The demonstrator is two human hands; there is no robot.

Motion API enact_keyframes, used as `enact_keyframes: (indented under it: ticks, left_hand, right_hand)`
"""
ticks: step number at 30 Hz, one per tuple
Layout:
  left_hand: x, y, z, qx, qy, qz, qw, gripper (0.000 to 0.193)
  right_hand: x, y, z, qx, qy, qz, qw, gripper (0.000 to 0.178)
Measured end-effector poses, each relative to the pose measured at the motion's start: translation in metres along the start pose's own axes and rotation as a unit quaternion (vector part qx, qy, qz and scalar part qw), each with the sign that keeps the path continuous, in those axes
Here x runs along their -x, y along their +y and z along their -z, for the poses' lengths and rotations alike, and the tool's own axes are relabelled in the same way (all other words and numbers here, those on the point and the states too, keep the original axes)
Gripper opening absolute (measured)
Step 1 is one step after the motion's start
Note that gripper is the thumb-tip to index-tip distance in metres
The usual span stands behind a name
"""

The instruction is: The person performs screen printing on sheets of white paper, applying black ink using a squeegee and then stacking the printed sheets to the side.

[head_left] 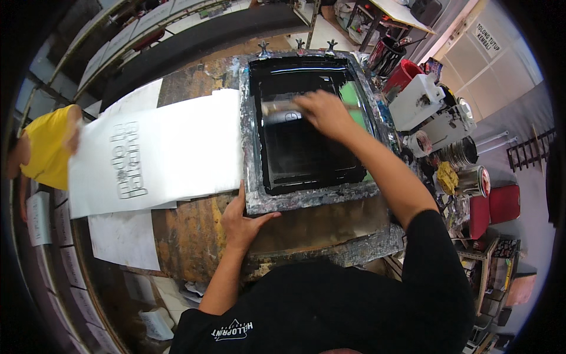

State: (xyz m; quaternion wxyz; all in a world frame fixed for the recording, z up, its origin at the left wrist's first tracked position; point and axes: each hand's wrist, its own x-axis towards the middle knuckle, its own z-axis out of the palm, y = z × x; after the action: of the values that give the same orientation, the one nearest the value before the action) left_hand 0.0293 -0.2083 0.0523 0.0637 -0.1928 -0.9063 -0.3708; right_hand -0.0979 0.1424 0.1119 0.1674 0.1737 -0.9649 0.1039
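The one camera sits on my head and looks almost straight down, close over the work table (194, 236). My forearms enter from the lower edge, my chest fills the bottom. The fisheye bends the table's far edge and curls the room round the rim. The screen frame (306, 197) lies near the centre, slightly right.
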Motion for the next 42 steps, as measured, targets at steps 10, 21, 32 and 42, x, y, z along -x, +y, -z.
enact_keyframes:
  ticks: [10,21,32,42]
  left_hand:
    - [-0.001,-0.009,-0.005,-0.072,-0.025,-0.021,0.997,0.127]
    - [0.001,-0.002,-0.001,-0.032,-0.029,0.016,0.999,0.121]
    - [-0.025,0.052,0.018,0.357,0.088,0.059,0.928,0.104]
    - [-0.045,0.054,-0.011,-0.270,-0.197,0.024,0.942,0.122]
  right_hand:
    - [-0.089,0.060,-0.075,0.093,-0.008,-0.017,0.996,0.040]
    - [0.117,-0.118,0.009,0.011,-0.105,-0.019,0.994,0.040]
    - [0.098,-0.160,0.104,0.101,0.047,-0.020,0.994,0.035]
    - [-0.027,-0.112,0.195,0.102,0.198,0.044,0.974,0.034]
